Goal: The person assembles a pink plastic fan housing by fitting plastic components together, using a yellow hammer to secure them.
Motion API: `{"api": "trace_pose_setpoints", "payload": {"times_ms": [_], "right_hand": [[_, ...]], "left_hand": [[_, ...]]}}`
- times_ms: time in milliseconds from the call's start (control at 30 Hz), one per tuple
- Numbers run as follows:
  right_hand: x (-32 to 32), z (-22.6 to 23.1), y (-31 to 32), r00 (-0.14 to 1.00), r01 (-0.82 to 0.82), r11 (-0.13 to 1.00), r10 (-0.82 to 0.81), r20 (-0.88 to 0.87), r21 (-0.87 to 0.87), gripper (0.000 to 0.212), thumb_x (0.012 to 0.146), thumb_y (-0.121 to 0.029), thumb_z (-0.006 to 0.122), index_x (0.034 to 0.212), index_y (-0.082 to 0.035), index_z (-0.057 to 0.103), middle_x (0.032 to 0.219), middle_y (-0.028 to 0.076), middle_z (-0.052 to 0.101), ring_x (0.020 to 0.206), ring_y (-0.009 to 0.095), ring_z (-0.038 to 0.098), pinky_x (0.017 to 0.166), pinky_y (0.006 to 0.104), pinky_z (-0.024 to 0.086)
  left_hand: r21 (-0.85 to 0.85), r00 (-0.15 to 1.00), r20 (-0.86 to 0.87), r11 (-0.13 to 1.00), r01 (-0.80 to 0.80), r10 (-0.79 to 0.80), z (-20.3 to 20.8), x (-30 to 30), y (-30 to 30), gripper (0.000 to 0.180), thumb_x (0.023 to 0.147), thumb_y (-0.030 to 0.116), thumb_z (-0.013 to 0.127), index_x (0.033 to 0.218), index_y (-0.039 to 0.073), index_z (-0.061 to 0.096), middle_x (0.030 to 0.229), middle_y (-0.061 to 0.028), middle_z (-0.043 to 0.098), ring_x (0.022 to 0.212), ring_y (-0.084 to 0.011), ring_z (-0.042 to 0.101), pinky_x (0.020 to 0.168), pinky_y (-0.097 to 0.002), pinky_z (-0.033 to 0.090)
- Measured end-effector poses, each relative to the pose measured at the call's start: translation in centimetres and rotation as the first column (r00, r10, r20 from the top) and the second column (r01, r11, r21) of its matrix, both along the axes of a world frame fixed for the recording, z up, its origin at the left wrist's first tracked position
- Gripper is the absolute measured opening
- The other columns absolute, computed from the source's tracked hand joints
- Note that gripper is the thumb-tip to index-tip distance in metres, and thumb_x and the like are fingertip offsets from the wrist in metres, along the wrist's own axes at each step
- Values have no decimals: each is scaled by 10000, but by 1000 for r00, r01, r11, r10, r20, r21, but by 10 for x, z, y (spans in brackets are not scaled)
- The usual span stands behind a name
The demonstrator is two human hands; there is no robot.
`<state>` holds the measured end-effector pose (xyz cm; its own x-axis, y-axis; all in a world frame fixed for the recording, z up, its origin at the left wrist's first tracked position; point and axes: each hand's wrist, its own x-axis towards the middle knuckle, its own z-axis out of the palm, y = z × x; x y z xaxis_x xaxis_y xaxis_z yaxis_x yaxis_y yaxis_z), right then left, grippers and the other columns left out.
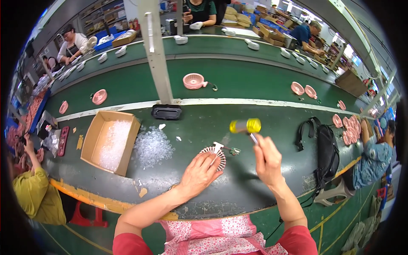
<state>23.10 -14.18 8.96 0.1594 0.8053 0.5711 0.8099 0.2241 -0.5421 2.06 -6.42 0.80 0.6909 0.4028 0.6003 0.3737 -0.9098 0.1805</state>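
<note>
Head view. The left hand [200, 171] lies over a white slotted ring [221, 158] on the dark table [238, 191], its grip unclear; the right hand [268, 160], apart from it, is closed on a yellow-headed mallet [245, 126].

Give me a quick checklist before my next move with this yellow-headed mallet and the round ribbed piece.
1. Left hand on the ribbed piece: ok, laid over it.
2. Right hand on the mallet: ok, gripping its handle.
3. Mallet apart from the left hand: ok, visible gap.
4. Green board uncovered: ok, sticking out beside the piece.
5. Small transparent pieces all inside the carton: not ok, many heaped outside.
6. Ribbed piece's underside seated flat: cannot tell, hidden.
</note>
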Motion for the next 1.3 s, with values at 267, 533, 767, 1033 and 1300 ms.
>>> {"api": "trace_pose_setpoints", "payload": {"times_ms": [267, 533, 767, 1033, 1300], "right_hand": [[36, -51, 17, 946, 113, 969, -36, 323, -221, 264, 891, -102, 672, 1144, -29, 656, 998, 135, 637, 931, 345, 616, 783, 427, 518], [-1, -64, 53, 906, -231, 945, 296, 304, -231, 259, 901, -128, 661, 1137, -24, 676, 1074, 119, 648, 1051, 297, 576, 934, 429, 412], [-20, -69, 54, 963, -228, 956, 249, 104, -185, 163, 889, -142, 713, 1012, -35, 711, 889, 97, 657, 913, 253, 604, 876, 384, 395], [-36, -68, 44, 885, -302, 950, 249, -393, -77, 186, 934, -111, 655, 1093, -17, 676, 996, 117, 705, 845, 289, 638, 765, 384, 510], [-40, -68, 43, 898, -297, 954, 268, -350, -33, 189, 927, -110, 661, 1093, -22, 679, 982, 116, 709, 823, 282, 640, 750, 375, 511]], "left_hand": [[39, 966, 171, 978, -204, 195, 6, -14, 39, 282, 794, 124, 768, 1059, 69, 690, 985, -62, 672, 949, -230, 617, 825, -387, 451], [-17, 865, -60, 866, -499, 497, -7, -42, 84, 178, 757, 112, 764, 918, 65, 705, 940, -58, 609, 975, -259, 535, 856, -406, 389], [-702, 901, 273, 710, -52, 336, 5, -27, 63, 147, 859, 118, 742, 972, 28, 717, 939, -43, 696, 937, -168, 604, 831, -309, 431], [-828, 756, 485, -47, 559, 439, 6, -20, 48, 238, 957, 170, 675, 1144, 23, 679, 1019, -65, 702, 945, -132, 623, 855, -275, 490], [-826, 745, 479, -49, 562, 463, 10, -15, 41, 257, 938, 126, 691, 1165, 5, 681, 1064, -101, 713, 949, -146, 651, 870, -292, 529]]}}
